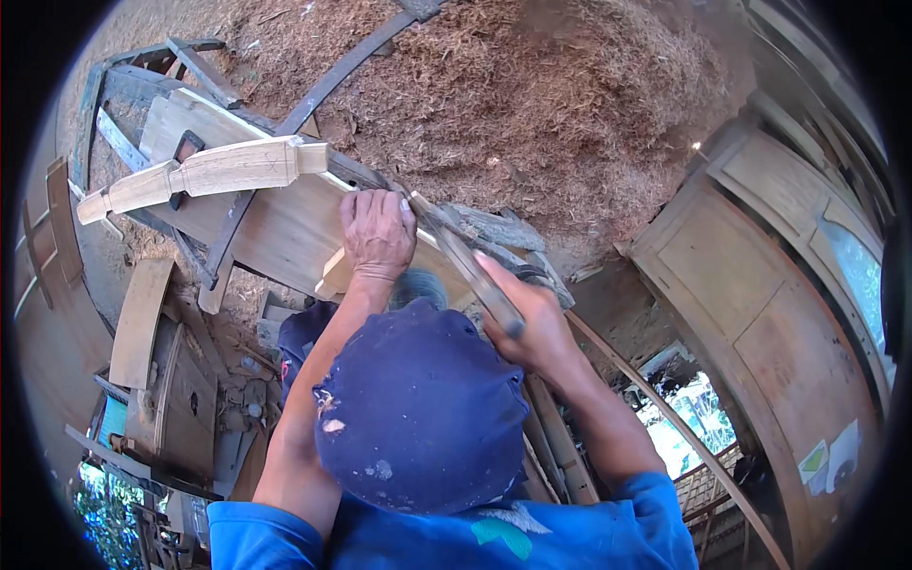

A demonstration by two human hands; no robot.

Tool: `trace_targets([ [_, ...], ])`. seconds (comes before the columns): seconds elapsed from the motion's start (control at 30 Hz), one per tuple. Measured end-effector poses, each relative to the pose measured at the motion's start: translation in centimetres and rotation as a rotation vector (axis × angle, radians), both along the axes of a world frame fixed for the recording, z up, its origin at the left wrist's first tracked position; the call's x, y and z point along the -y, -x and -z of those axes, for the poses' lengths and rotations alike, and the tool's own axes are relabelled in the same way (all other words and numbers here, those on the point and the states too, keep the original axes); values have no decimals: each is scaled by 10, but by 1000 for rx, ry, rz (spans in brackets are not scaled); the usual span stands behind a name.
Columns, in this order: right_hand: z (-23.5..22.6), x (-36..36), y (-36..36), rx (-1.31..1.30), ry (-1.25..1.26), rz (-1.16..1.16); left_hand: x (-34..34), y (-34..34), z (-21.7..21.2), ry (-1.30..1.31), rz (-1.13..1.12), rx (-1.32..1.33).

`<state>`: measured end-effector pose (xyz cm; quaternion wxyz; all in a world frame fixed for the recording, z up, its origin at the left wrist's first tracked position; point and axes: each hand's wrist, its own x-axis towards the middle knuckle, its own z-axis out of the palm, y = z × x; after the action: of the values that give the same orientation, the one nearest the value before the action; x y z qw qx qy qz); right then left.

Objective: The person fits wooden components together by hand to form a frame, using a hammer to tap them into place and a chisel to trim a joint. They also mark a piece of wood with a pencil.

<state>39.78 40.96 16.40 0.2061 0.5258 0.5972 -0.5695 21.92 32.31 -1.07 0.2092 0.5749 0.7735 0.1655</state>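
Note:
My left hand (378, 231) is closed at the edge of a pale wooden board (285, 233), its fingers curled under. What they grip, if anything, is hidden. To its right, my right hand (532, 318) is wrapped round a straight grey-brown bar-like tool (472, 269). Motion smears the tool, so its exact kind does not show. The tool slants from that hand up toward the left hand's knuckles. Left of my hands, a curved, carved furniture leg (223, 171) in pale wood rests across the board. A small wood block (334, 271) sits beside my left wrist.
Shavings (532, 104) are heaped beyond the work board. A dark curved strip (347, 76) runs into the heap. Wooden door panels (750, 304) lean at the right, near a long thin strip (665, 408). A wooden cabinet (185, 404) stands at lower left. A blue cap (418, 408) blocks the lower middle.

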Motion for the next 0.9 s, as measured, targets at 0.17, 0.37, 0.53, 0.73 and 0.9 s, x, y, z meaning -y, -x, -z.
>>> trace_targets([
  [0.17,21,17,2,-125,-171,69,0,0,8,8,-7,-51],
  [0.37,-28,10,-20,-189,-191,44,-2,4,-2,-6,12,-21],
  [0.53,47,13,16,-100,-148,117,-9,0,2,15,19,-35],
  [0.73,-58,14,-34,-156,-211,27,-4,-4,0,28,15,-47],
  [0.9,40,12,9,-174,-175,116,0,-5,-3,23,19,27],
])
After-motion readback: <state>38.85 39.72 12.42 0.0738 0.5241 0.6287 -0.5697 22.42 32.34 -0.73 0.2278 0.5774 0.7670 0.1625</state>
